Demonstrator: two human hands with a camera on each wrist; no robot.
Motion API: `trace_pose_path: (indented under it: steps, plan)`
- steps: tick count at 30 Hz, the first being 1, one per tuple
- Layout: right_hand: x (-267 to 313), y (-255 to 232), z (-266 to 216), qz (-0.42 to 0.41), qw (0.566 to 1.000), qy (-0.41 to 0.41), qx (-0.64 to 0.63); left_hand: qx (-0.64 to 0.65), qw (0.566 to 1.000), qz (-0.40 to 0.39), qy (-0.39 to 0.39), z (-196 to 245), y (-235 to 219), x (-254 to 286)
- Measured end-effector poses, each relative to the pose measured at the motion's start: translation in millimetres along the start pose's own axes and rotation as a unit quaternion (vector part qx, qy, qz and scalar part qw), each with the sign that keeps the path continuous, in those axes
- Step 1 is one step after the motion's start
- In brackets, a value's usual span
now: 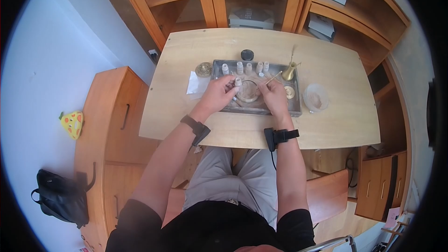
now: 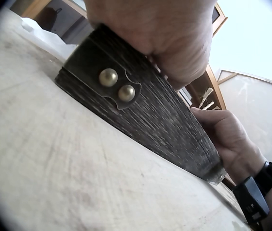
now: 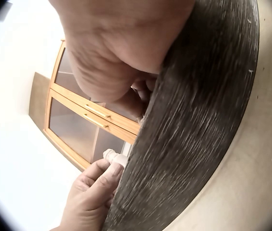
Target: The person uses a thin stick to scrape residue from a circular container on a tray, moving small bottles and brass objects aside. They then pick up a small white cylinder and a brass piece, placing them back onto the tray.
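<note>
In the head view my left hand (image 1: 215, 97) holds a small pale bottle (image 1: 238, 82) upright between thumb and fingers, over the left part of a dark wooden tray (image 1: 254, 111). The bottle (image 3: 114, 157) also shows in the right wrist view. My right hand (image 1: 275, 97) pinches a thin brass-coloured stick (image 1: 274, 78), whose lower end is hidden by the fingers. Between the hands lies a round dish (image 1: 248, 98) with pale powder in it. In the left wrist view the tray's side (image 2: 150, 115) with brass studs hides the left fingertips.
Several small bottles (image 1: 240, 68) line the tray's back. A brass vase (image 1: 289, 72) with tools and a brass disc (image 1: 290, 92) occupy its right side. Outside stand a translucent bowl (image 1: 316, 99), a black round container (image 1: 247, 55), an ornate round piece (image 1: 203, 69) and white paper (image 1: 197, 85).
</note>
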State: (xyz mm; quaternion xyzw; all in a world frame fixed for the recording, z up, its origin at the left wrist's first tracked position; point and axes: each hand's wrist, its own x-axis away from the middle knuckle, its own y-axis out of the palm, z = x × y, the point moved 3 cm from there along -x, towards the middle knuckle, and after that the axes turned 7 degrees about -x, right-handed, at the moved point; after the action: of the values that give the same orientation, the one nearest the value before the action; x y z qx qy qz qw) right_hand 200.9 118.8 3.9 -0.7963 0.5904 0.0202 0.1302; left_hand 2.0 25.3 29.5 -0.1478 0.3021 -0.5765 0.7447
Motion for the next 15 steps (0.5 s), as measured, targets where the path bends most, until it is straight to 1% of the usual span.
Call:
trace_pose_path:
  steps: [2,4,8,11,14,15]
  plan:
    - [-0.2,-0.4,0.0,-0.004,1.0,0.016,0.002,0.003,1.0,0.0,0.001,-0.2,0.4,-0.2]
    - [0.3,-0.6,-0.4,-0.002,1.0,0.014,-0.007,0.004,1.0,0.002,0.004,-1.5,0.4,0.1]
    - [4.0,-1.6,-12.2,-0.014,1.0,0.027,-0.003,0.006,1.0,0.005,0.007,-1.5,0.2,0.1]
    - [3.1,-1.3,-8.4,-0.015,0.999,0.039,-0.012,0.007,1.0,0.006,0.007,-0.9,0.6,0.2]
    - [4.0,-1.3,-9.1,-0.015,0.997,0.055,-0.047,0.011,1.0,0.005,0.01,-1.6,0.9,0.1]
    - [3.1,-1.1,-7.1,-0.006,0.997,0.044,-0.065,0.014,1.0,0.006,0.012,-1.4,1.0,0.0]
